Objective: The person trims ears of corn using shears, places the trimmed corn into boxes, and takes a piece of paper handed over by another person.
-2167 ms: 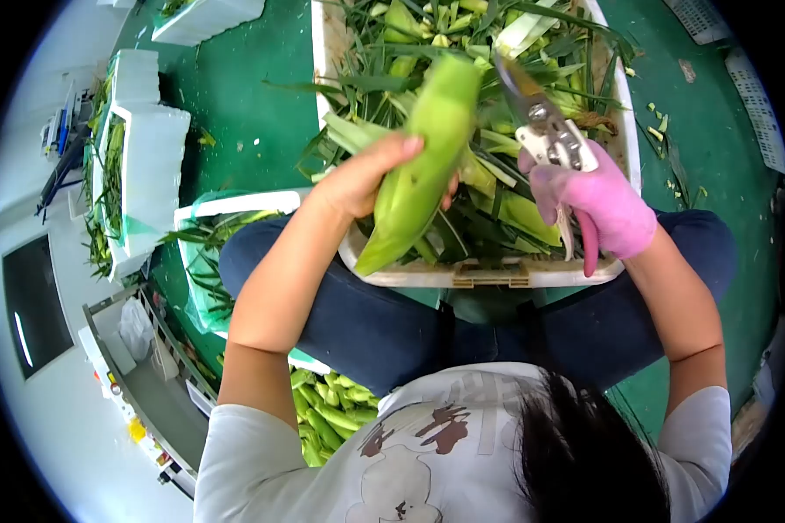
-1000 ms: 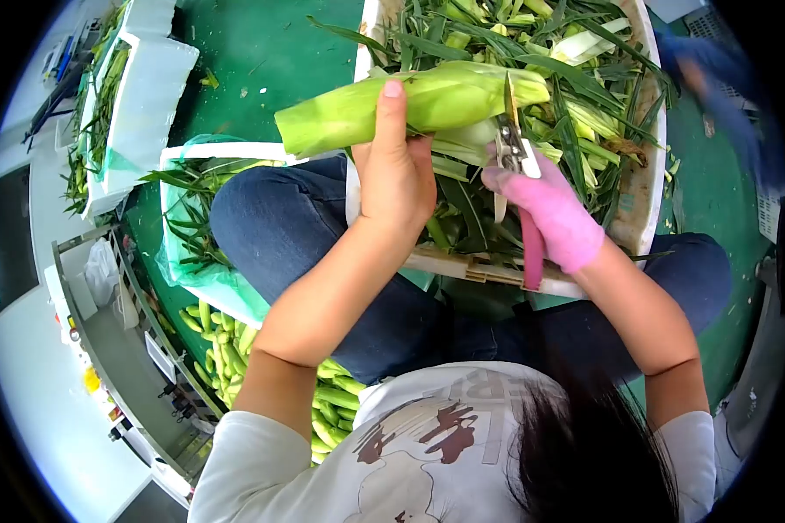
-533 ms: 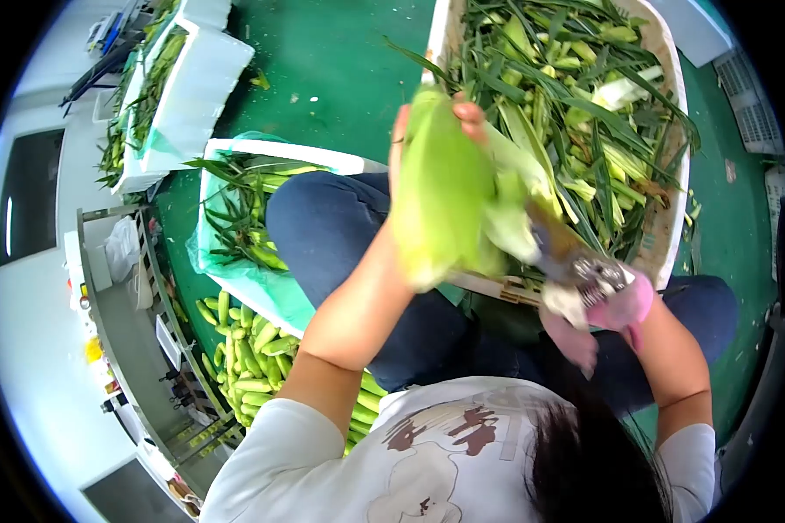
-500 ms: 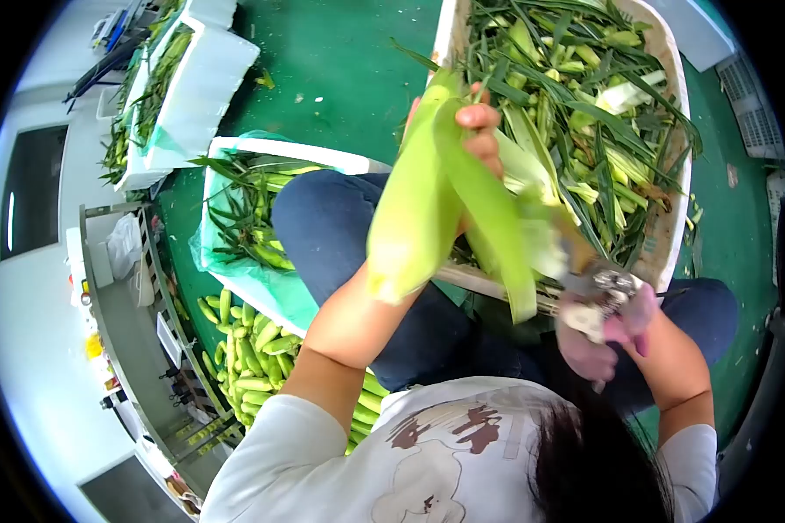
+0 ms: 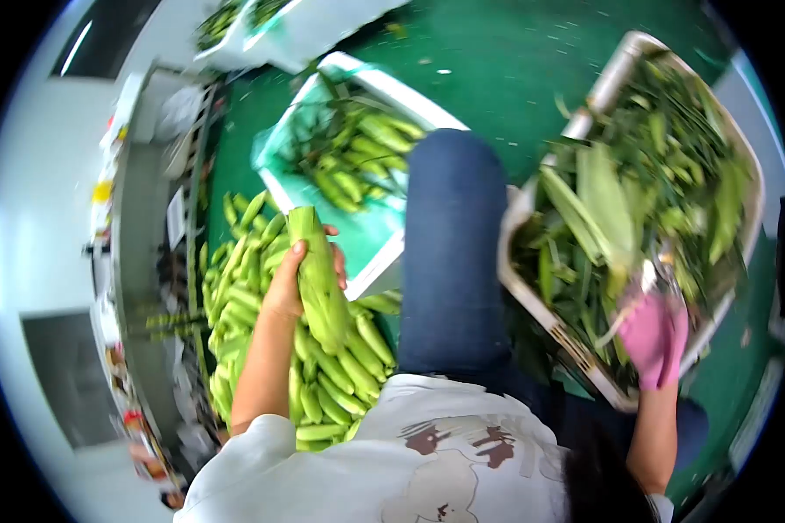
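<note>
Left hand: The bare left hand [image 5: 283,290] is gripping an ear of corn [image 5: 321,292], its thumb pressing on one side and its fingertips curling round the other.
Ear of corn: It is wearing its green husk and standing nearly upright in the view, its blunt end pointing away from the person. It is showing in front of the corn pile [image 5: 336,397], beside the near corner of the lined box; whether it is touching the pile, I cannot tell.
Right hand: The right hand [image 5: 654,336], wearing a pink glove, is closing round a pair of shears [image 5: 665,266]; the metal part is showing beyond the glove, blurred, and whether the blades are parting, I cannot tell.
Crate: The shears and glove are showing over the near end of a pale crate [image 5: 529,301], which is holding a heap of green husks [image 5: 606,200], long leaves among them.
Pile: Many green ears are lying loosely on the left, some beneath the left forearm.
Lined box: A white box [image 5: 414,94] with a green plastic lining [image 5: 281,144] is standing just beyond the pile, holding more green ears [image 5: 382,139].
Knee: A leg in dark blue jeans [image 5: 458,253] is jutting between the lined box and the crate.
Shirt: The person is wearing a white printed shirt [image 5: 445,444].
Far left: A grey shelf [image 5: 153,218] is standing along the wall, bearing a yellow item [image 5: 103,192].
Floor: Green flooring [image 5: 506,65] is spreading beneath everything, small pale scraps dotting it.
</note>
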